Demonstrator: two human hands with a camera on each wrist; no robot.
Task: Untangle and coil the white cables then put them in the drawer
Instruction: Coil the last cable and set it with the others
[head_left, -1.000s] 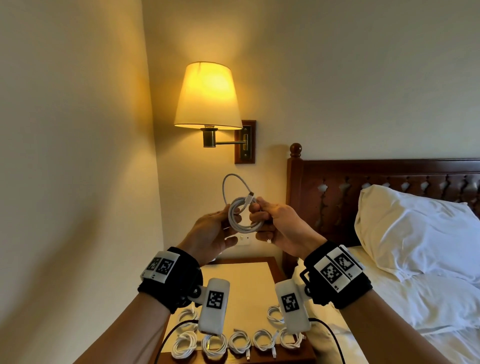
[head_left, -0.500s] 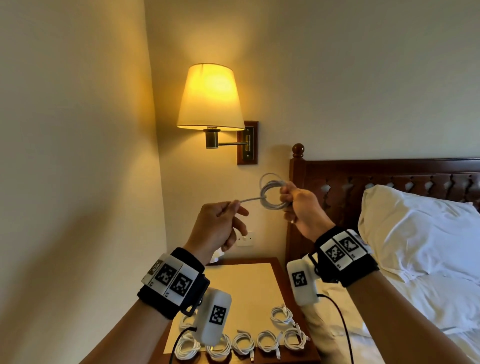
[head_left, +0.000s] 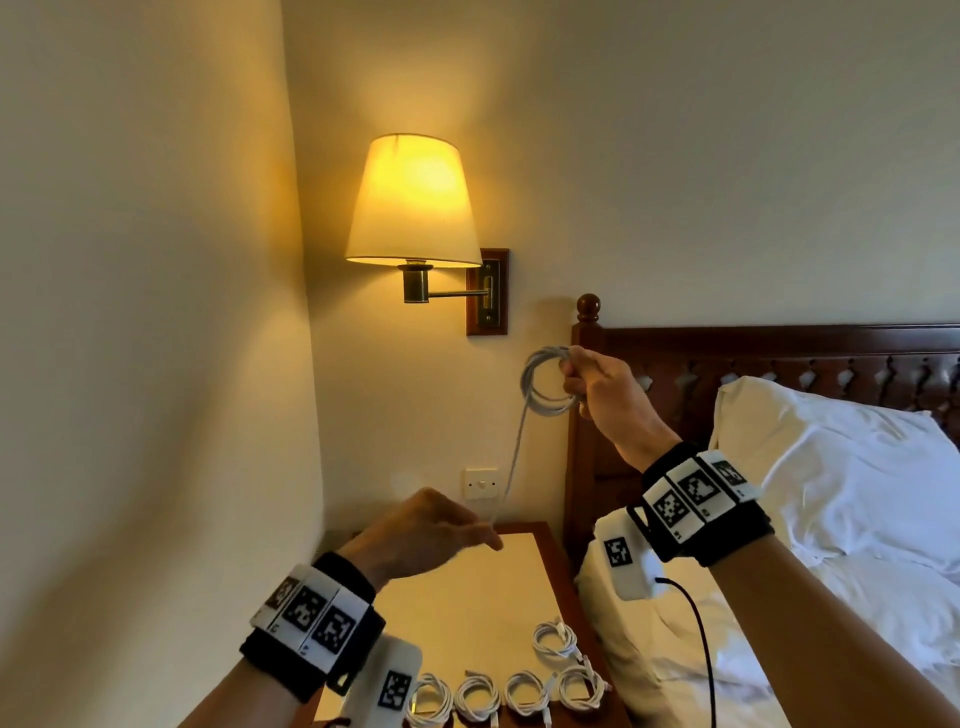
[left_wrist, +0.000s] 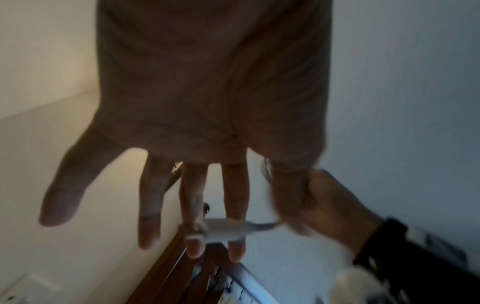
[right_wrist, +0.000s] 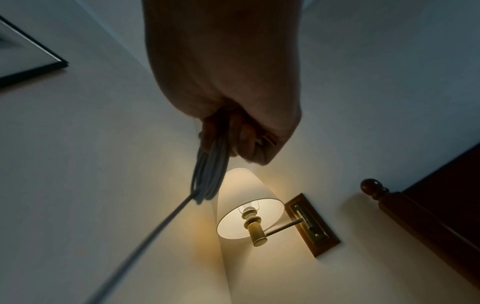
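My right hand is raised in front of the headboard and grips a small coil of white cable; the right wrist view shows the fist closed round the loops. A straight tail runs taut from the coil down to my left hand, low above the nightstand. In the blurred left wrist view the plug lies across my straight fingers, with the thumb on the cable beside it. No drawer is in view.
Several coiled white cables lie along the nightstand's front edge. A lit wall lamp hangs above, with a wall switch below it. The wooden headboard and a white pillow fill the right.
My hands have pulled apart: the right one rose to the right with the coil. The left one dropped toward the nightstand, drawing the tail out long and straight.
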